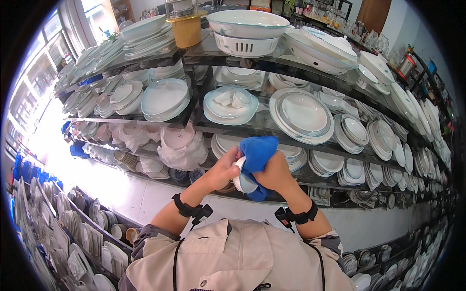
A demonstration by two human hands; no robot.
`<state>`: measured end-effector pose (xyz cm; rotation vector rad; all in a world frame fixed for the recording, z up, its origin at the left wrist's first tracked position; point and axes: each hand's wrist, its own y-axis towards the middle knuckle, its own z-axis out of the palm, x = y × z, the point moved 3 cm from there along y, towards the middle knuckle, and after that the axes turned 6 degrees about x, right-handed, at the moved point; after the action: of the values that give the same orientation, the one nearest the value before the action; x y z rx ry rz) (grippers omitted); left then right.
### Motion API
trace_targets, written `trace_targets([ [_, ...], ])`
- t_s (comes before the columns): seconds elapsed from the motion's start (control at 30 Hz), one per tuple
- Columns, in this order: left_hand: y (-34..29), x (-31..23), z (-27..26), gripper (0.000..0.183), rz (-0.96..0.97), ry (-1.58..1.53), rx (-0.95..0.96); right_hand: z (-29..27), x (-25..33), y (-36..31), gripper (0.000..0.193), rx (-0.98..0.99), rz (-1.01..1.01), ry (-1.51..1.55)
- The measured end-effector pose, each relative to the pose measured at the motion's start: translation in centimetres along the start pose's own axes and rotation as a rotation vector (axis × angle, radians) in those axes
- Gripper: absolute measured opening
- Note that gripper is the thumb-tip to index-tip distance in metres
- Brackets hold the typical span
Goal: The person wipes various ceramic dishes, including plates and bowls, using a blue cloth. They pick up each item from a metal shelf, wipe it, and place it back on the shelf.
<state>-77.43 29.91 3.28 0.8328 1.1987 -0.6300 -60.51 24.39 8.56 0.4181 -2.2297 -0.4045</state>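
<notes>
while a beige top [242, 252] fills the lower edge, two forearms reach forward from it, a black strap around each, the left strap [188, 207] and the right strap [303, 213] both carrying a small dark box. beyond them the hands meet in front of the shelving. the left hand [223, 169] is clamped on a small white bowl [246, 184], thumb and fingers closed at its edge, so that the bowl is held in the air, tipped on its side. the right hand [275, 173] is closed around a bunched blue cloth [258, 153], which touches the bowl, part of it rising above the knuckles and part hanging below; most of the fingers on that side are hidden.

below and behind the hands lies a pale tiled floor [153, 199], with a rack of upright plates [87, 233] off to the left. just past the hands, a dark shelf bears a stack of round plates [302, 115], and to its left stand pale-blue-rimmed plates [216, 114]. lower down at left sits a bowl wrapped in plastic [179, 140]. on the top shelf, a large oval bowl [247, 20] rests on a slotted white dish [245, 46], beside a yellow cylinder [188, 33]. farthest off are bright windows [36, 60] at left and a brown door [374, 18] at right.
</notes>
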Motion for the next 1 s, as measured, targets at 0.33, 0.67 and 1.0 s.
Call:
trace_targets([
  [0.33, -4.1, -3.0, -4.3, 0.092, 0.48, 0.714, -0.063, 4.4, 0.4, 0.8, 0.053, 0.174, 0.521, 0.408],
  [0.67, -5.3, -7.1, -4.4, 0.098, 0.491, 0.942, -0.071, 8.3, 0.5, 1.2, 0.047, -0.04, 0.409, 0.598],
  [1.0, -8.0, -7.0, -6.5, 0.093, 0.154, 0.814, 0.117, 9.0, 1.3, 1.1, 0.051, 0.192, 0.508, 0.039],
])
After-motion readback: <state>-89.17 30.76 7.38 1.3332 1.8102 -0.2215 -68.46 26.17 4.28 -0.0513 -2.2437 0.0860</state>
